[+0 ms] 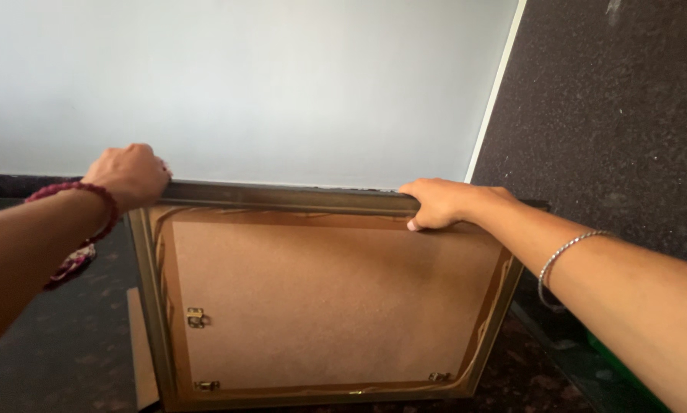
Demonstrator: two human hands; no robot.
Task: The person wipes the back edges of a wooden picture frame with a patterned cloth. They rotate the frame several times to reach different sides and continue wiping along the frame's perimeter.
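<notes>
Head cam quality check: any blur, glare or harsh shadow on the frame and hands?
Head view: sharp, even soft light, no glare; left hand and right hand on the picture frame are crisp; its brown backing board is evenly lit; lower corners dim.

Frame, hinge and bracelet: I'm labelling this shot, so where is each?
frame (282, 196), head view, top rail
hinge (196, 317), head view, brass plate on backing board
bracelet (561, 252), head view, chain across right wrist

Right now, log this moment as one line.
left hand: grips frame top edge | right hand: grips top edge | frame: back facing camera, upright against wall
</notes>
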